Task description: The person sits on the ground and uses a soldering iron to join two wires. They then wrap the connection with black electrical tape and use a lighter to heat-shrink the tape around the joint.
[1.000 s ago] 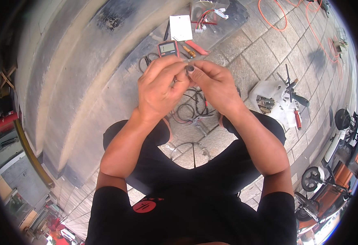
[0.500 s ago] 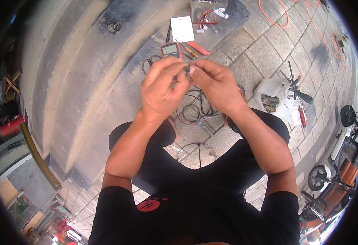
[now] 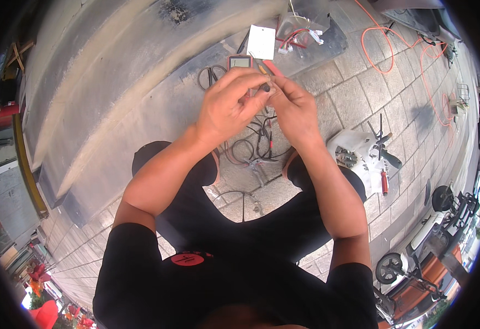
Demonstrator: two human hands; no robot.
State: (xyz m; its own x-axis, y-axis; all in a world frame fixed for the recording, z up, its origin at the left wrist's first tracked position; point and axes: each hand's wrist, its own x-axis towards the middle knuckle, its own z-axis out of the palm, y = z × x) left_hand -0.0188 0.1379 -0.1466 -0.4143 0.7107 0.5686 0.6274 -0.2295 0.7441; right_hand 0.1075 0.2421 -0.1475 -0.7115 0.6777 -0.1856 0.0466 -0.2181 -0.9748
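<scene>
My two hands meet over the step's edge, above my knees. The fingers of my left hand (image 3: 230,104) are closed in a pinch on a small dark cylindrical piece (image 3: 266,88); its exact kind is too small to make out. Thumb and forefinger of my right hand (image 3: 296,112) press together at the same piece, and whatever lies between them is mostly covered. Just beyond the hands a red-framed multimeter (image 3: 240,62) lies on the step, beside dark-handled scissors (image 3: 211,75). A red strip-like object (image 3: 273,68) rests near the right fingers.
White paper (image 3: 262,42) and a clear bag (image 3: 306,23) with colored wire connectors (image 3: 300,39) lie farther up the step. Black cables (image 3: 244,148) and pliers (image 3: 259,162) are between my feet. Right: a white container (image 3: 355,148), red-handled screwdriver (image 3: 384,182), orange hose (image 3: 364,46) and parked motorbikes (image 3: 415,257).
The view has shifted, so the surroundings sit differently in the picture. Both hands remain together at the small piece, whose dark round end now shows more plainly. The left fingers have turned slightly.
</scene>
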